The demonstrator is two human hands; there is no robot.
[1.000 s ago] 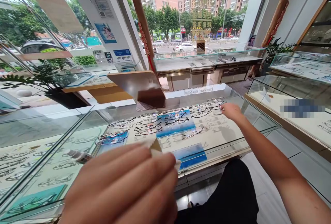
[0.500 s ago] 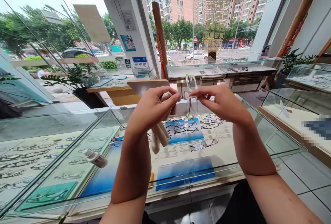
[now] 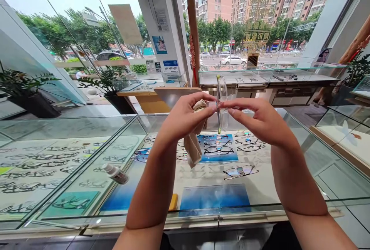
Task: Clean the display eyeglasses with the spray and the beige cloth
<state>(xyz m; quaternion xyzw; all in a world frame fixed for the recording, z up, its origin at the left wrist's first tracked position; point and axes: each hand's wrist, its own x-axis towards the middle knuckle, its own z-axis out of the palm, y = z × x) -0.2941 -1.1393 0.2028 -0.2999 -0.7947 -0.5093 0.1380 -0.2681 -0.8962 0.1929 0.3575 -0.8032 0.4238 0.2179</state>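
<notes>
A pair of clear glasses (image 3: pixel 222 91) is up in the air in the middle, over the glass case (image 3: pixel 248 218), turned on its end so one lens is high and one is low. The right hand (image 3: pixel 258 119) has its pointing finger and thumb a little bit apart, and they pinch the glasses at the middle from the right. The left hand (image 3: pixel 185 116) is curled around a tan cloth (image 3: pixel 193 150) – a long bit of it hangs down below. Its finger and thumb tips are almost together, right by the middle of the glasses on the left; I can't tell how hard they press. Under the hands, rows of dark glasses (image 3: pixel 219 150) sit inside the case, some on a far blue card (image 3: pixel 233 154). One thin pair (image 3: pixel 240 171) lies nearer, to the right, and a near blue card (image 3: pixel 215 199) is by the front edge. A yellow thing (image 3: pixel 173 202) is just right of the left arm. On the left is a small white bottle (image 3: pixel 116 174) – it looks tipped over a bit.
</notes>
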